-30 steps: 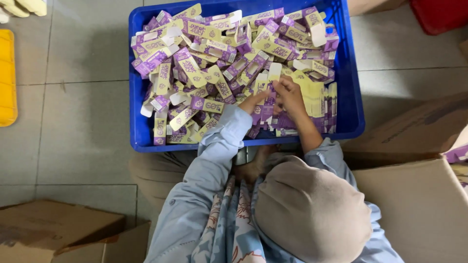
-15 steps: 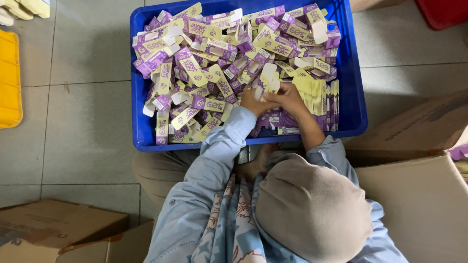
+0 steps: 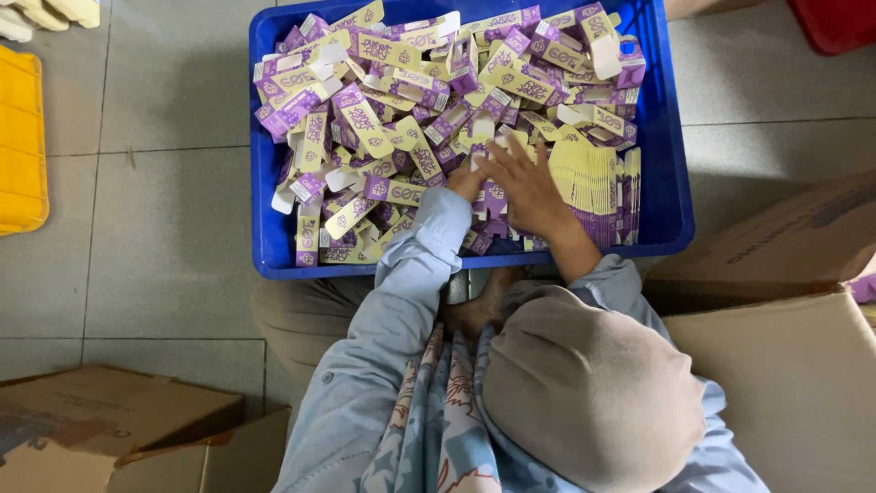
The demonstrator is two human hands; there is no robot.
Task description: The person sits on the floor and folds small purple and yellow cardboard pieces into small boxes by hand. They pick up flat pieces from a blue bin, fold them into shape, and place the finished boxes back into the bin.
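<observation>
A blue plastic crate on the tiled floor is heaped with several flat purple and yellow cartons. Both my hands reach into its near right part. My left hand, in a light blue sleeve, is curled around a flat carton whose white flap sticks up; most of this hand is hidden. My right hand lies beside it with fingers spread flat on the loose cartons. Just right of it stands a neat upright row of stacked cartons. A grey head covering hides my lap.
A yellow crate sits at the left edge. Brown cardboard boxes lie at the bottom left and at the right. A red container shows at the top right corner. Grey floor tiles lie between the crates.
Both hands were closed together on a carton. Now my right hand has spread flat over the pile and both hands sit slightly lower in the crate.
</observation>
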